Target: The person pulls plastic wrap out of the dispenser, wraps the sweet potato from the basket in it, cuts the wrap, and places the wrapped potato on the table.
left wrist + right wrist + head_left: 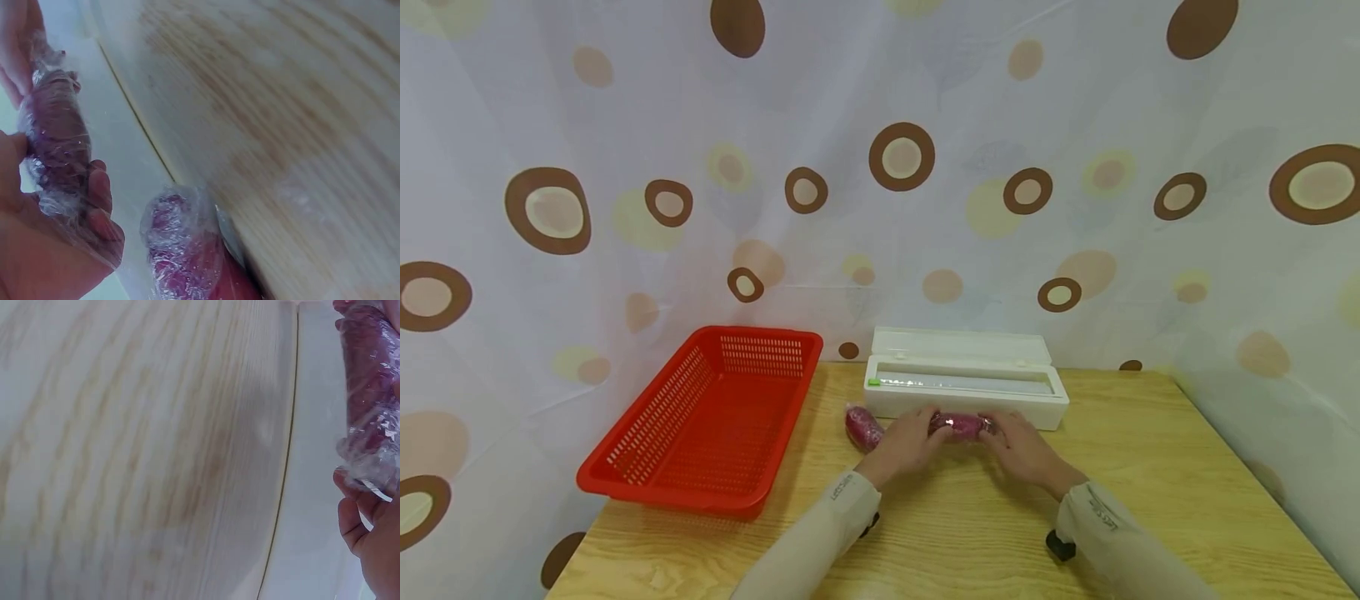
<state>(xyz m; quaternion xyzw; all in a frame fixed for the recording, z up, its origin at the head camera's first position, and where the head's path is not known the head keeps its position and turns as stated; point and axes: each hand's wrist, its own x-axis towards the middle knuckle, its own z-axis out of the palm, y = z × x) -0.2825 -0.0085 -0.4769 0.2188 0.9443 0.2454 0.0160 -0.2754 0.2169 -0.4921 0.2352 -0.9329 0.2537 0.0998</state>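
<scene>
A purple sweet potato [964, 427] wrapped in clear cling film is held level between both hands, just in front of the white cling film dispenser [966, 407]. My left hand [906, 446] curls its thumb and fingers round the left end, seen closely in the left wrist view. At the right end, my right hand [1021, 450] grips the bunched film with its fingers. A second wrapped sweet potato [862, 427] lies on the table beside the left hand; its film is wrinkled and shiny [181, 250]. The dispenser's lid is up, showing the film roll inside.
A red plastic basket [760, 467] with slotted sides stands on the left of the wooden table [955, 542]. Behind the table hangs a white sheet [970, 100] with brown and yellow spots. A green piece [874, 382] sits at the dispenser's left end.
</scene>
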